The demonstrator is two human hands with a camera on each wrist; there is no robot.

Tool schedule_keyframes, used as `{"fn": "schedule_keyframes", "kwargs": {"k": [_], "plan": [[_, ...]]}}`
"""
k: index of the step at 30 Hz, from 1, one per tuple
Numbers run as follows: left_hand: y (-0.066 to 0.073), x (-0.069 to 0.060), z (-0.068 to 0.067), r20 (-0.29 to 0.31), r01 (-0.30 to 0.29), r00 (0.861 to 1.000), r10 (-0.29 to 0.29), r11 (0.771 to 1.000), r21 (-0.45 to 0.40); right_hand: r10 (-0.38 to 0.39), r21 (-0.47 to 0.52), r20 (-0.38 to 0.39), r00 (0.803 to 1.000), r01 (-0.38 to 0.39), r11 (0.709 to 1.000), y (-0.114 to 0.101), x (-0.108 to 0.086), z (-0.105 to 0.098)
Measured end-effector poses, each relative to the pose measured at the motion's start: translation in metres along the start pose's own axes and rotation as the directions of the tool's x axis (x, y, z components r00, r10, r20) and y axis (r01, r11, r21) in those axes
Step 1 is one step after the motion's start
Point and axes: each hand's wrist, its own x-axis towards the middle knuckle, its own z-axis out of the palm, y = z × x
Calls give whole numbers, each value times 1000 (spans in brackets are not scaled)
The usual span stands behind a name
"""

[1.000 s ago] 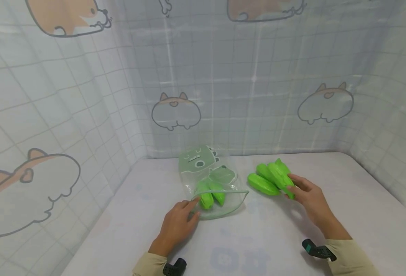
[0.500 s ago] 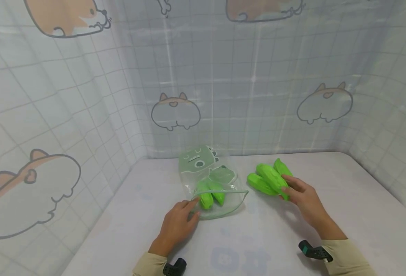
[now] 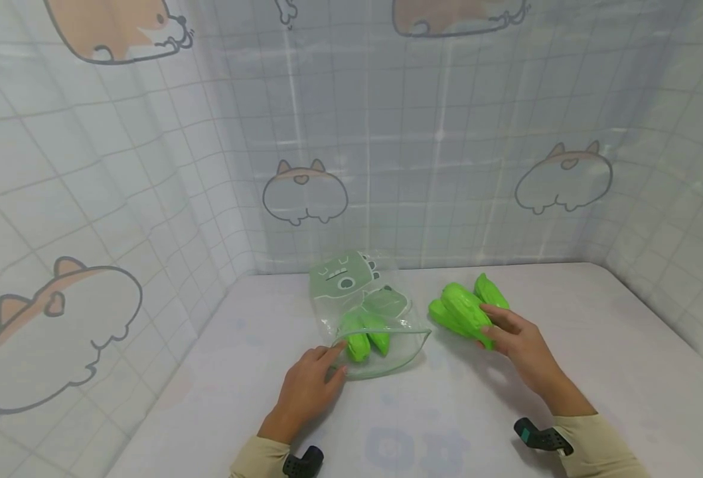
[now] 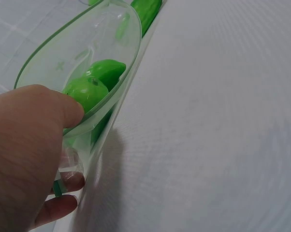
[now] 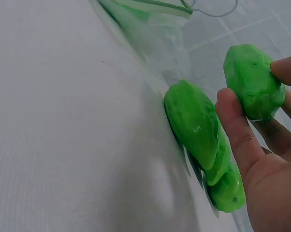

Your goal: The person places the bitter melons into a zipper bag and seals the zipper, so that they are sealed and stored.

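Observation:
My left hand pinches the left edge of the mouth of a clear bag with a green rim; in the left wrist view its thumb lies over the rim, fingers beneath. Inside the bag lie two lumpy green bitter melons, seen through the gaping mouth. On the right, my right hand holds another bitter melon between thumb and fingers, raised off the table. Below and beyond it, several loose bitter melons rest on the table. The held one partly hides them in the head view.
A pale cloth covers the table. Grid-patterned curtains with cartoon dogs rise behind and at both sides. The bag's far part bears a green cartoon print. Dark straps sit at both wrists.
My right hand has moved left with the held bitter melon, away from the rearmost loose one and over those at the left. The left hand and bag have kept still.

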Motion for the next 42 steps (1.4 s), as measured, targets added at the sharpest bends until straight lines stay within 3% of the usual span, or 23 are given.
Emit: {"fn": "schedule_keyframes", "kwargs": {"k": [18, 42], "plan": [[0, 0, 1, 4, -1, 1000, 1, 1000, 5, -21, -17, 64, 998, 22, 1000, -3, -2, 10], [1, 1, 0, 5, 1, 1000, -1, 1000, 10, -40, -12, 76, 996, 41, 999, -4, -4, 19]]}}
